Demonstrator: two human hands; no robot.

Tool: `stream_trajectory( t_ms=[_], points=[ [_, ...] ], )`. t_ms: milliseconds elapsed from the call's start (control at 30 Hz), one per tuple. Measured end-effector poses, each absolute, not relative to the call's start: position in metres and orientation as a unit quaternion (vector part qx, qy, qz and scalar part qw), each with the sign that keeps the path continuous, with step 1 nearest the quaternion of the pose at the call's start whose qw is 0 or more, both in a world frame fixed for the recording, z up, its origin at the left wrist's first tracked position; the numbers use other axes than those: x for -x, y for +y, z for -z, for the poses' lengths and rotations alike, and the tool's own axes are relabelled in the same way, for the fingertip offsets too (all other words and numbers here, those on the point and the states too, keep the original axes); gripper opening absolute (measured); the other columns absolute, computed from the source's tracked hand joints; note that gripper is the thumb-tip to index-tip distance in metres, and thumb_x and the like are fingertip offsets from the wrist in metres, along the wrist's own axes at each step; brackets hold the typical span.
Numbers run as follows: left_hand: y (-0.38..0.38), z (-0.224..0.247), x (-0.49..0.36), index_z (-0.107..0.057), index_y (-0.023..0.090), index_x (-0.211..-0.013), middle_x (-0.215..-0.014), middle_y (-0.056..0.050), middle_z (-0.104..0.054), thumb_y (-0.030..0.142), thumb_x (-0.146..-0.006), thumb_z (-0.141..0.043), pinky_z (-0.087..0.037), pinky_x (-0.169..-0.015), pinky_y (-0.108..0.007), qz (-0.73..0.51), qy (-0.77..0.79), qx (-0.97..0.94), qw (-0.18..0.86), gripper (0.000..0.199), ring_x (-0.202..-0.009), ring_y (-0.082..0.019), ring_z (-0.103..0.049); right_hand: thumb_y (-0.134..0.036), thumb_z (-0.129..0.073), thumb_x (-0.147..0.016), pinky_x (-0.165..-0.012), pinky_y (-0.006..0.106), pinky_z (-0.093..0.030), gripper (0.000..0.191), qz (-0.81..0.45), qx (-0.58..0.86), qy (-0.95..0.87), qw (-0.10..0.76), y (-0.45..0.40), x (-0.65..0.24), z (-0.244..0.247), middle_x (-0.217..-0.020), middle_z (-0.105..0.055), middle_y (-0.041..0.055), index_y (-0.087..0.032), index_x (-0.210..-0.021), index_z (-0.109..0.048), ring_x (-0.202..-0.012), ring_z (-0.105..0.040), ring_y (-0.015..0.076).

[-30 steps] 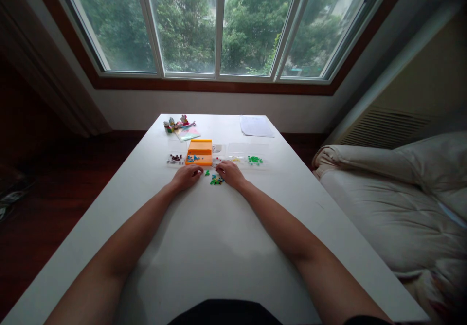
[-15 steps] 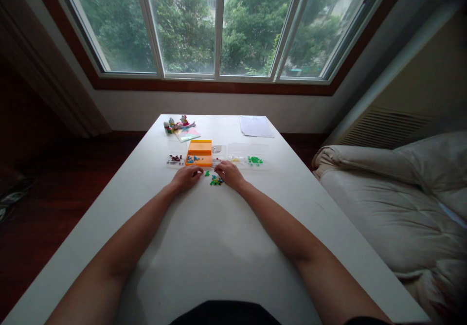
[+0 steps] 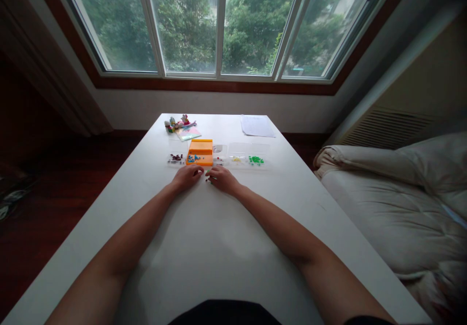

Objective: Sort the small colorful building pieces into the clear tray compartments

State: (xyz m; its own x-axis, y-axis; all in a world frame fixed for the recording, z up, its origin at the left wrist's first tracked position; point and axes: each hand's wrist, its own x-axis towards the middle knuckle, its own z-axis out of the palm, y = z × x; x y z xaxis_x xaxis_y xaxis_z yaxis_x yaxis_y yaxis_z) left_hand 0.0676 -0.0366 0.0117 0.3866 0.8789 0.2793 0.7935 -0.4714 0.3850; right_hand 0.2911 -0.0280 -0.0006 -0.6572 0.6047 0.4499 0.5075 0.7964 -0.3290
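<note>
My left hand [image 3: 188,176] rests on the white table, its fingers curled in toward the thumb; whatever they hold, if anything, is too small to name. My right hand [image 3: 222,179] lies over a pile of small coloured pieces, fingers bent and closed together, fingertips at a small green piece [image 3: 207,172]. Most of that pile is hidden under the hand; a few dark and green bits [image 3: 207,180] show at its edge. Just beyond my hands stands an orange box [image 3: 199,146], lid open, with small blue pieces [image 3: 193,158] in it.
Clear open boxes flank the orange one, holding dark red pieces [image 3: 177,157], pale yellow pieces [image 3: 236,159] and green pieces [image 3: 256,160]. Small figurines [image 3: 175,124] and a pastel card [image 3: 188,134] lie far left, paper sheets [image 3: 257,126] far right. A sofa [image 3: 365,203] stands right of the table.
My right hand has moved left and slightly nearer, covering the loose pile that showed before and reaching the green piece. My left hand stays in about the same place.
</note>
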Motion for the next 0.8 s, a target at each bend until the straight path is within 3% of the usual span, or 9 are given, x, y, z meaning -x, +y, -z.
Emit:
stream_trajectory(
  t_ms=[300,600,800],
  points=[
    [-0.042,-0.018,-0.072,-0.073,0.021,-0.092,-0.083,-0.004,-0.068,0.031,-0.086,-0.054,-0.043,-0.068,-0.027,-0.233,0.468,-0.842,0.133,0.022,-0.069,-0.015,-0.056,-0.015,-0.056,-0.095,-0.088,0.03,-0.044,0.019,-0.111,0.389,-0.835,0.372,-0.012,-0.319,-0.005,-0.094,-0.069,0.0062,-0.021,-0.1,-0.073,-0.091,-0.059,0.0182],
    [-0.045,-0.026,-0.073,-0.074,0.021,-0.089,-0.082,-0.003,-0.065,0.031,-0.081,-0.058,-0.041,-0.064,-0.025,-0.198,0.411,-0.87,0.188,0.021,-0.068,-0.013,-0.055,-0.018,-0.057,-0.094,-0.085,0.029,-0.043,0.017,-0.105,0.422,-0.816,0.38,-0.005,-0.328,-0.001,-0.088,-0.069,0.0051,-0.02,-0.098,-0.074,-0.087,-0.058,0.0182],
    [-0.041,-0.021,-0.073,-0.07,0.02,-0.092,-0.082,-0.002,-0.068,0.03,-0.084,-0.057,-0.043,-0.065,-0.025,-0.237,0.43,-0.85,0.192,0.019,-0.068,-0.014,-0.056,-0.016,-0.057,-0.093,-0.083,0.028,-0.043,0.017,-0.107,0.41,-0.82,0.385,-0.005,-0.329,-0.002,-0.088,-0.069,0.0047,-0.019,-0.097,-0.073,-0.085,-0.058,0.0175]
  ],
)
